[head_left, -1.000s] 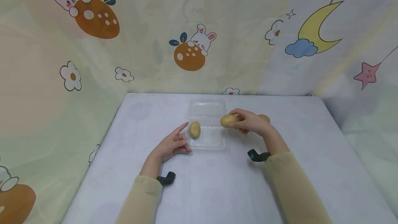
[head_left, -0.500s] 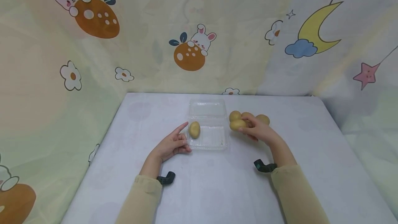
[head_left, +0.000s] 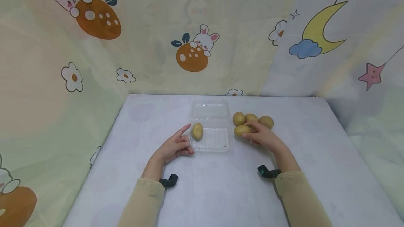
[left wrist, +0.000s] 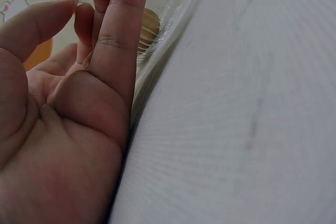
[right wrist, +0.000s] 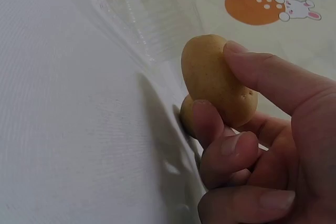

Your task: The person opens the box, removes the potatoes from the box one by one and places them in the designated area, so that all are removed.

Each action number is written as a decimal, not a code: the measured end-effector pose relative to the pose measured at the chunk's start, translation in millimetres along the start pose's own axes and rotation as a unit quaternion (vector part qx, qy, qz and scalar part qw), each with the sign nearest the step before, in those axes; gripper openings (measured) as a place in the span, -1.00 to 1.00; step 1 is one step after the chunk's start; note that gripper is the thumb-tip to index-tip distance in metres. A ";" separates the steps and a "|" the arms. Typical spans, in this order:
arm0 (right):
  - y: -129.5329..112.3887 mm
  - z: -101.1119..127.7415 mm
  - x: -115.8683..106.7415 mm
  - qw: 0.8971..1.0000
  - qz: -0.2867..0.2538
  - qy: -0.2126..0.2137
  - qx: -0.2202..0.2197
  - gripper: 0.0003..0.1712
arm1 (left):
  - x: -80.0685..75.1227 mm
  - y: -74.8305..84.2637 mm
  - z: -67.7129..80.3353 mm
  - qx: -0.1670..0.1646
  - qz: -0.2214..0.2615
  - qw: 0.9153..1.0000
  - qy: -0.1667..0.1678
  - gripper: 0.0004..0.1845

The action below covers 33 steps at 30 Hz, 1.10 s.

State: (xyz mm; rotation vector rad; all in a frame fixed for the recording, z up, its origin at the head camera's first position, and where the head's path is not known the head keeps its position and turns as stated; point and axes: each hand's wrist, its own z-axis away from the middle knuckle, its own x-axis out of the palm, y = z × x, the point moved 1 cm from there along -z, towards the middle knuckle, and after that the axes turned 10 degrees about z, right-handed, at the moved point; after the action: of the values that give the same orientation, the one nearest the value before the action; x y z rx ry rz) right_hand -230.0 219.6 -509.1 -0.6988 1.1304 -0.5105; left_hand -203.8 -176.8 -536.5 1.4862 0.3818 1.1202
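Observation:
In the head view, my right hand (head_left: 260,135) pinches a potato (head_left: 241,130) between thumb and fingers, right of a clear plastic clamshell container (head_left: 214,145). The right wrist view shows this potato (right wrist: 210,72) upright in my grip, with another partly hidden behind it. Whether the held one touches the table I cannot tell. My left hand (head_left: 172,148) is at the container's left side, one finger stretched along it and the thumb and another fingertip at its rim. One potato (head_left: 197,131) lies inside the open container, at its left end.
Three more potatoes stand in a row behind the held one: a left potato (head_left: 238,118), a middle potato (head_left: 251,117) and a right potato (head_left: 266,122). The container's lid (head_left: 210,109) lies folded back on the white-covered table (head_left: 202,192). A printed cloth backdrop (head_left: 151,45) rises behind and beside it.
My right hand has moved right and slightly toward me with its potato, away from the container, uncovering the potatoes behind. The left hand and container have kept their places.

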 end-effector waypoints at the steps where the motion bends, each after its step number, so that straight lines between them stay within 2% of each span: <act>1: 0.5 -0.1 0.4 1.000 0.004 -0.001 0.001 -0.24 | 0.1 0.0 -0.1 0.001 -0.001 1.000 -0.001 -0.16; 5: 2.6 -0.3 2.8 1.000 0.012 -0.005 0.007 -0.21 | 0.4 -0.2 -0.5 -0.001 0.004 1.000 -0.004 -0.17; 17: 6.7 -0.8 6.5 1.000 0.014 -0.014 -0.014 -0.25 | 1.8 1.5 -1.2 -0.003 0.010 1.000 -0.009 -0.15; 27: 5.0 -1.3 7.6 1.000 0.006 -0.016 -0.010 -0.27 | 2.3 2.1 -0.4 -0.002 0.003 1.000 -0.003 -0.16; 33: 9.3 -2.7 10.4 1.000 0.010 -0.015 -0.003 -0.22 | 0.8 1.3 0.4 -0.004 0.002 1.000 0.003 -0.16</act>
State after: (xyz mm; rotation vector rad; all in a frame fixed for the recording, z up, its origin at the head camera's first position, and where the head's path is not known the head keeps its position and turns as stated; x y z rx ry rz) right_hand -228.7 218.1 -523.2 -0.6974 1.1103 -0.4787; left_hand -203.6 -176.8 -535.0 1.4764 0.3789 1.1281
